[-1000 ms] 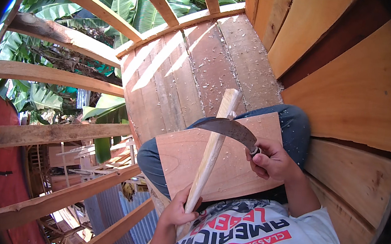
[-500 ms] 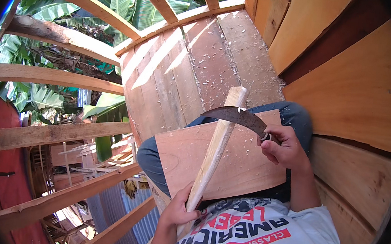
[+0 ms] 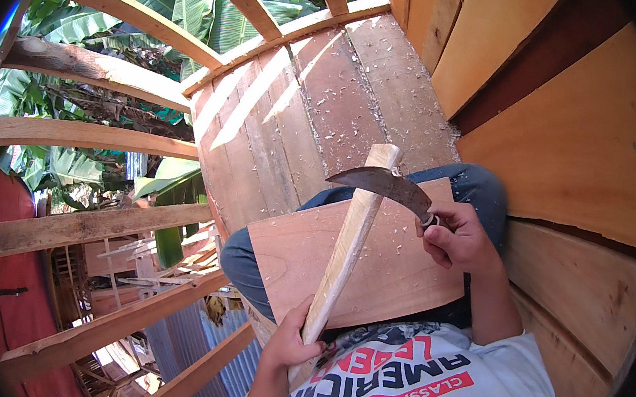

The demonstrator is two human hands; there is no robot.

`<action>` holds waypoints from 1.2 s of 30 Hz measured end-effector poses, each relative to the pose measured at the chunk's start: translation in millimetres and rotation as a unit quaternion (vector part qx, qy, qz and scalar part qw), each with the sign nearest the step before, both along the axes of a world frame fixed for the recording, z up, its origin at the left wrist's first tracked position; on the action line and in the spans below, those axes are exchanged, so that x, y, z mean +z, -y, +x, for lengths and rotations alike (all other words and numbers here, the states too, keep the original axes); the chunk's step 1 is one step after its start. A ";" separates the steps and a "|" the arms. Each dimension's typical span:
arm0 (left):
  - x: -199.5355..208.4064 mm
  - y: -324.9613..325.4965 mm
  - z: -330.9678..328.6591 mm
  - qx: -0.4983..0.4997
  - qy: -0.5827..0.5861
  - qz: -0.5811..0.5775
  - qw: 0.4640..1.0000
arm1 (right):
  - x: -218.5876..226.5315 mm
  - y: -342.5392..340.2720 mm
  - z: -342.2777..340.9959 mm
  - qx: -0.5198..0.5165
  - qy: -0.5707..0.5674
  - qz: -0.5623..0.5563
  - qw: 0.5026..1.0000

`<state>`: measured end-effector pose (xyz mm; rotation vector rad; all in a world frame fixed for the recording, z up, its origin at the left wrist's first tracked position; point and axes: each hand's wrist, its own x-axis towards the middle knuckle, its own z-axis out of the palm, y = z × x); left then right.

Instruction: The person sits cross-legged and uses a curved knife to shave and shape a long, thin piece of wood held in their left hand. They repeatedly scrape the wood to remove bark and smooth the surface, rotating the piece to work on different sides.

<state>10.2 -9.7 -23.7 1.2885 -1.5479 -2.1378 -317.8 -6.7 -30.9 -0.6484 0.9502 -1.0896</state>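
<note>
My left hand [image 3: 292, 341] is wrapped round the lower end of a pale wooden stick [image 3: 344, 257], close to my shirt. The stick slants up and away over a flat wooden board [image 3: 404, 266] lying across my lap. In my right hand [image 3: 460, 237] is the handle of a curved knife [image 3: 381, 183] with a dark, sickle-like blade. The blade lies across the stick near its far end, its tip pointing left. Most of the knife's handle is hidden by my fingers.
Wood shavings lie scattered over the plank floor [image 3: 261, 154] ahead. Plank walls [image 3: 572, 140] rise close on my right. Spaced wooden rails [image 3: 100, 133] run along the left, with banana leaves [image 3: 198, 8] beyond them. Corrugated metal sheets [image 3: 194, 348] show below at the left.
The knife blade has shifted slightly down and left along the stick. My left hand still grips the stick's lower end, and the view has tilted slightly.
</note>
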 end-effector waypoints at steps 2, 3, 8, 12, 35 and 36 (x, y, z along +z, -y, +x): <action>-9.0 -4.5 0.9 0.009 -0.029 0.011 0.999 | 1.4 0.4 -2.3 0.023 -0.066 -0.025 0.997; -11.1 -1.7 1.1 0.007 -0.042 0.012 0.999 | 8.6 1.0 1.7 0.061 -0.111 -0.055 0.990; -6.2 1.0 2.7 0.013 -0.037 0.024 0.999 | 4.2 -2.8 10.4 0.054 -0.023 0.057 0.997; -5.0 2.9 -4.8 0.021 -0.048 0.021 0.998 | 1.0 -4.6 11.7 -0.017 -0.029 -0.007 0.999; 29.3 10.8 -3.8 -0.008 0.221 -0.116 0.968 | 0.6 7.6 47.2 -0.029 -0.581 -0.178 0.794; 29.5 10.1 -2.9 -0.012 0.216 -0.095 0.972 | 0.6 11.7 44.0 -0.038 -0.593 -0.155 0.789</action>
